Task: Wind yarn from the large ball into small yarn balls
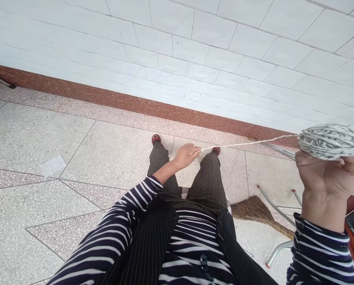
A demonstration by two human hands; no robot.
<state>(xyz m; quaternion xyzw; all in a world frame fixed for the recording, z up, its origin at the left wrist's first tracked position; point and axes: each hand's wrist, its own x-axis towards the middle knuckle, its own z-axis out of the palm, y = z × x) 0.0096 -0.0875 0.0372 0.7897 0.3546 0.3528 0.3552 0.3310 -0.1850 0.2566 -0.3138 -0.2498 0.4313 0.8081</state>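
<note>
L hand [186,156] pinching yarn strand [248,143], taut to ball. R hand [325,176] clasping gray/wht yarn ball [331,141]. Broom [250,209] on floor [120,152], R of legs [206,180].

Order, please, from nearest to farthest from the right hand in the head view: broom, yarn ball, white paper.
1. Yarn ball: held in the right hand.
2. Broom: lower, left of that hand.
3. White paper: on the floor, far left.

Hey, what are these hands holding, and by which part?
The right hand holds a yarn ball along its lower edge in view; the left hand pinches the strand well away from the ball.
</note>
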